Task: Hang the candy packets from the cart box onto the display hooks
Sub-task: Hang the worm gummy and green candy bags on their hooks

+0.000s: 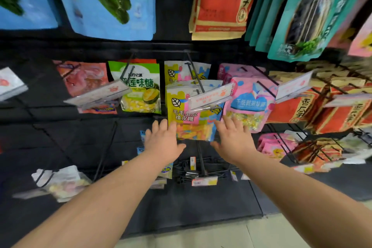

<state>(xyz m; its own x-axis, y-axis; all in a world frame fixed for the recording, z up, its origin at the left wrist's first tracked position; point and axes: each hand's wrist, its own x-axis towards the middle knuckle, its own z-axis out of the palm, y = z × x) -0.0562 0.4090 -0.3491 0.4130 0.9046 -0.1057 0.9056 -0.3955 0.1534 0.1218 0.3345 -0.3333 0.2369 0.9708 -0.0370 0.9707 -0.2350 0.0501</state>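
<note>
A yellow, pink and blue candy packet [191, 121] hangs at the front of a black display hook [194, 73], with more of the same behind it. My left hand [164, 143] is spread open at the packet's lower left corner, fingertips at its edge. At the lower right corner my right hand [233, 139] has straight, splayed fingers, touching or just short of the packet. Neither hand holds anything. The cart box is out of view.
A green durian candy packet [138, 88] hangs to the left, a pink packet [251, 104] to the right, each behind a price tag holder [211, 97]. Bare black hooks [201, 159] jut out below the hands. Large snack bags [221, 0] hang above.
</note>
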